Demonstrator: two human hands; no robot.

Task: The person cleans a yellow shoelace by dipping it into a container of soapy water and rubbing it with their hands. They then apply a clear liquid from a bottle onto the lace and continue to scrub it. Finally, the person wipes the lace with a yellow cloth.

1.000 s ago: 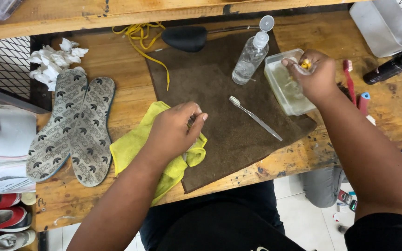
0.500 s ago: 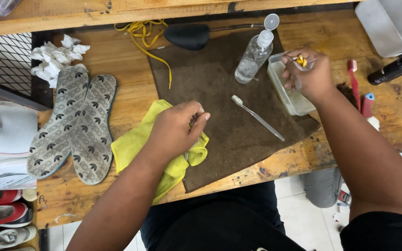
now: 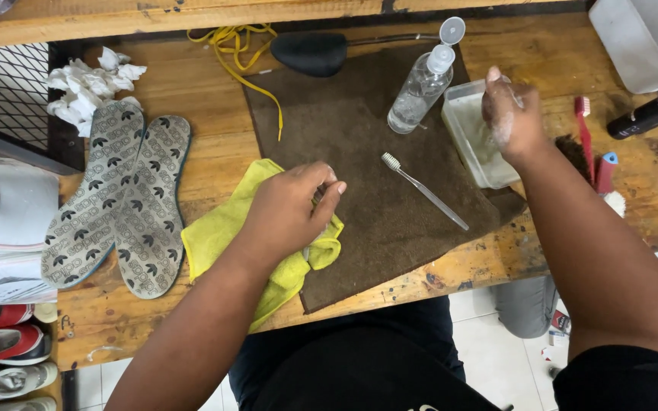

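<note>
Left hand [image 3: 291, 209]: near the bench's front edge, fingers curled together, pressing on the yellow cloth [image 3: 226, 236]; anything pinched is hidden.
Cloth: soft, light, limp; best gathered by a bunched fold.
Toothbrush [image 3: 424, 190]: mid-mat [image 3: 359, 129], untouched; thin, stiff, taken by the handle.
Right hand [image 3: 512, 114]: farther right, wet, fingers bunched over the clear tub [image 3: 470, 137], likely slippery.

Two patterned grey insoles [image 3: 116, 204] lie side by side left of the brown mat [image 3: 359, 152], with crumpled white paper [image 3: 89, 80] above them, a yellow lace [image 3: 237, 46] beside a black shoe tree [image 3: 310, 52], a clear bottle [image 3: 419, 90], and a red brush [image 3: 584, 129] at right.
</note>
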